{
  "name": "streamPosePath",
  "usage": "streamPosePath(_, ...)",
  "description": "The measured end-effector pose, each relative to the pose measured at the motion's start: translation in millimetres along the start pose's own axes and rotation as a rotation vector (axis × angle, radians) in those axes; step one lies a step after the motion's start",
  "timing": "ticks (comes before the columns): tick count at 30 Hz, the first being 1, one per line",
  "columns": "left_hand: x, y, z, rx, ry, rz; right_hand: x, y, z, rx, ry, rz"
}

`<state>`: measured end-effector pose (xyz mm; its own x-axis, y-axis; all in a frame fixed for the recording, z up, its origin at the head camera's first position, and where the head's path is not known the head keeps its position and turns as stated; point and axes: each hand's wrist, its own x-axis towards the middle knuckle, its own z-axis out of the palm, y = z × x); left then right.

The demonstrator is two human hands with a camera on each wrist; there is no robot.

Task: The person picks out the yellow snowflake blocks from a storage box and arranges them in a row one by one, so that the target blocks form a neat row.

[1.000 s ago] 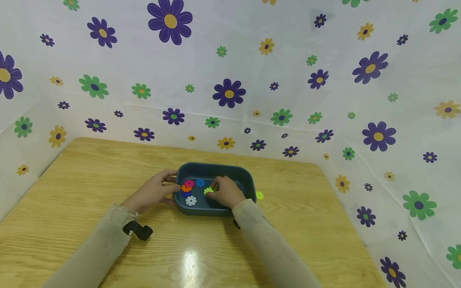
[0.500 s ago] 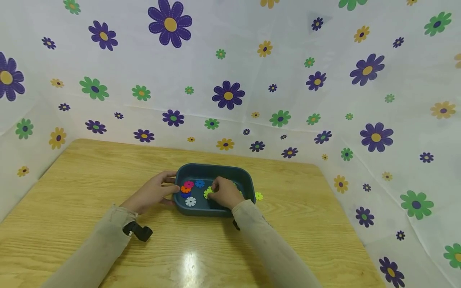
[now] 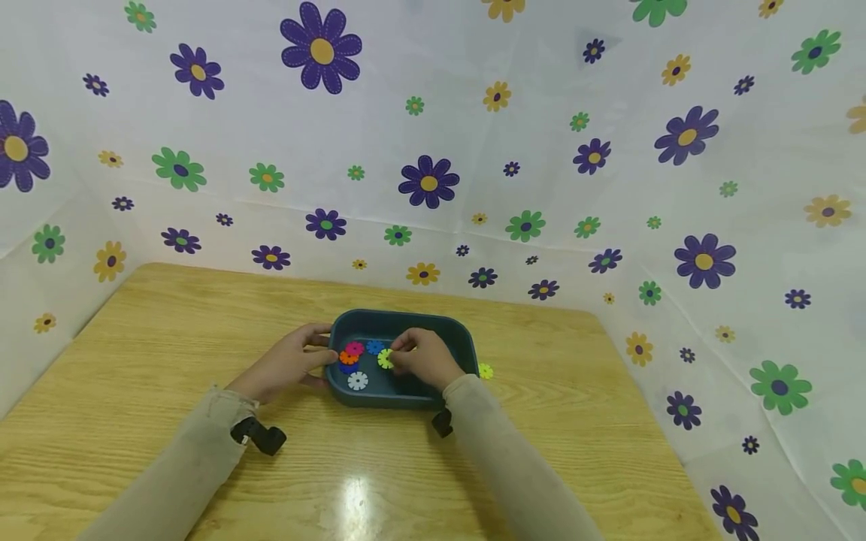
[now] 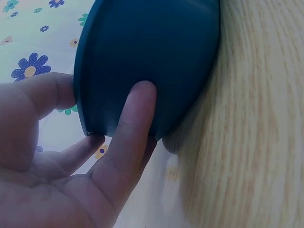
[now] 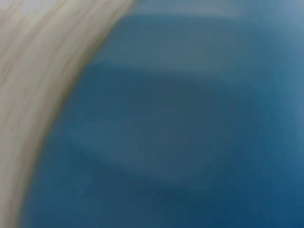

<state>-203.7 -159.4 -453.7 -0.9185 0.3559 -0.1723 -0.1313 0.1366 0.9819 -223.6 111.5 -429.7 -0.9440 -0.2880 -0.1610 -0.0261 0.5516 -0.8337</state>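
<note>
A dark teal plastic tray [image 3: 379, 401] sits on the wooden table, with notched plastic discs inside. My left hand [image 3: 287, 361] holds its left end, the thumb over the rim. In the left wrist view, fingers [image 4: 137, 107] of that hand press the outer end wall. Inside the tray, my right hand [image 3: 428, 359] pinches a yellow-green notched disc [image 3: 384, 359] between thumb and fingertips. To its left lie a pink disc [image 3: 355, 348], an orange disc [image 3: 348, 358], a dark blue disc [image 3: 348, 369], a blue disc [image 3: 375, 346] and a white disc [image 3: 358, 381].
Another yellow-green disc [image 3: 485, 371] lies on the table [image 3: 555, 406] just right of the tray. Behind the table hangs a white flower-patterned sheet [image 3: 379, 105]. The right wrist view is blurred, filled mostly by the tray's blue wall [image 5: 156, 123].
The right hand, with the yellow-green disc, has shifted slightly left towards the blue disc and lifted a little. The left hand stays at the tray's end. The head view has tilted slightly.
</note>
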Motion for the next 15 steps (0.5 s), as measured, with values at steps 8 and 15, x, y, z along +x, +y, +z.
streamPosePath(8,0.0,-1.2,-0.3,-0.002,-0.002,-0.005,1.2,0.5,-2.4,0.139,0.058,-0.037)
streamPosePath(15,-0.1,0.9,0.1,0.009,-0.003,0.001,0.7,0.6,-6.8,0.198,0.073,-0.057)
